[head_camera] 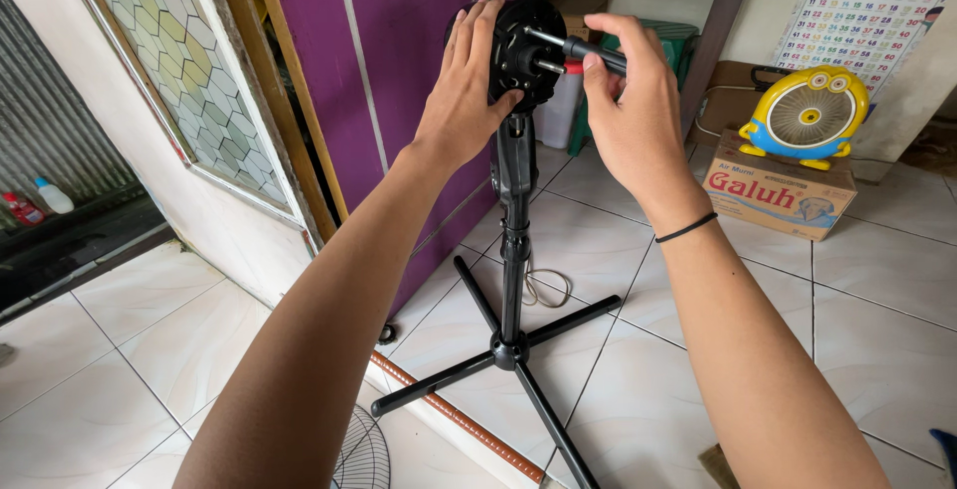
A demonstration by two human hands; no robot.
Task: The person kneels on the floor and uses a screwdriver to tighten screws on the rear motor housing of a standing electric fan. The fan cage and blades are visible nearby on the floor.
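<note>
Left hand (467,90) flat against far-left side of fan motor housing (528,50), fingers spread up over rim, thumb hooked on near edge: loose brace, not a closed grip. Right hand (630,100) closed round black screwdriver handle (596,52), fingers curled, thumb along near side, so grip shut on tool. Screwdriver shaft (546,38) runs approx. horizontal, slightly up to the left, tip at housing front face; exact contact w/ a screw too small to tell. Long axis of tool points from right hand leftward into housing, i.e. housing lies just left of right grip and touching left palm, betw. both hands. Second bare metal shaft (550,66) sticks out of housing just below, prob. motor spindle. Housing sits atop black upright pole (514,250), on cross-shaped base (510,351) on white floor tiles (877,349). Wire fan grille (361,459) lying on floor, near left. Purple door (399,70) behind. Yellow-blue small fan (807,115) on cardboard box (778,195), far right, well apart.
</note>
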